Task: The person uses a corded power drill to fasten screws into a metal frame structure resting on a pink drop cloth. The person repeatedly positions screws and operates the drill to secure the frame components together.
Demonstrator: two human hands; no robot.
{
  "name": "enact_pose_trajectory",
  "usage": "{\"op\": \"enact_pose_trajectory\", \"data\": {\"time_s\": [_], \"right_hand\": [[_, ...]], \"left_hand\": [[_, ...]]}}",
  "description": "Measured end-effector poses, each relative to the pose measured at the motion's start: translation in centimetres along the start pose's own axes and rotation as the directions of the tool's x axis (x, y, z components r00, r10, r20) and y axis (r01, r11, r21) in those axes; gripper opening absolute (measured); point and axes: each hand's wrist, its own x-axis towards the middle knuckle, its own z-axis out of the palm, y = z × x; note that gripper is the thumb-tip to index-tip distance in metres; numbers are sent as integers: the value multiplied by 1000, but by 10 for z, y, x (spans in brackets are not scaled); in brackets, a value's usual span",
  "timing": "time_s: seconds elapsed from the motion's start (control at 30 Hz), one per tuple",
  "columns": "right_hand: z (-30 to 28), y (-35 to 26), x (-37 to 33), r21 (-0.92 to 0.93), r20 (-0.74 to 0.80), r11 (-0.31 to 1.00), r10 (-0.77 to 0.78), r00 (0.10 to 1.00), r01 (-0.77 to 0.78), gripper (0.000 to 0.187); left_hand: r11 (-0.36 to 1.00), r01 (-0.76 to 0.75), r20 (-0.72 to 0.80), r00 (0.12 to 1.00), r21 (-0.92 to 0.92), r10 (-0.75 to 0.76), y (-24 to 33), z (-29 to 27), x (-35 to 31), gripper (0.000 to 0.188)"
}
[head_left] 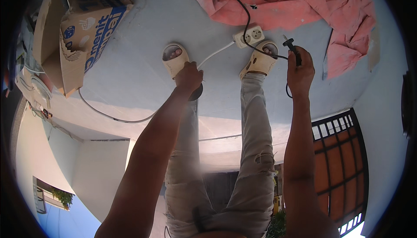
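Observation:
My left hand [189,78] is closed around a white cord [217,54] beside my left sandal. This cord runs to a white socket block [249,36] with round outlets, lying on the floor just beyond my right sandal. A dark rounded thing [196,92] shows under my left hand; its kind is hidden. My right hand [301,71] is closed on a black plug [289,43] with a flange and a metal pin, raised to the right of the socket block. A black cable [248,16] hangs across the block and passes near that hand.
A cardboard box [74,55] stands at the left, with a grey cord [108,116] running from it behind my left arm. Crumpled pink cloth [278,10] covers the far floor on the right. My sandals [176,58] stand apart. A brown gate [341,164] is at lower right.

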Motion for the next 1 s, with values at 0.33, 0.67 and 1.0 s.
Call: {"op": "enact_pose_trajectory", "data": {"time_s": [0.33,0.67,1.0], "right_hand": [[47,15,44,-271,560,962,181,809,-28,29],[126,2,48,-415,478,908,275,834,-62,37],[152,0,31,-448,375,893,153,914,34,22]], "left_hand": [[990,-19,-92,995,139,32,-3,14,37,29],[973,-35,-134,989,227,67,-5,1,42,28],[988,-38,-68,996,150,49,-7,-4,47,30]]}}
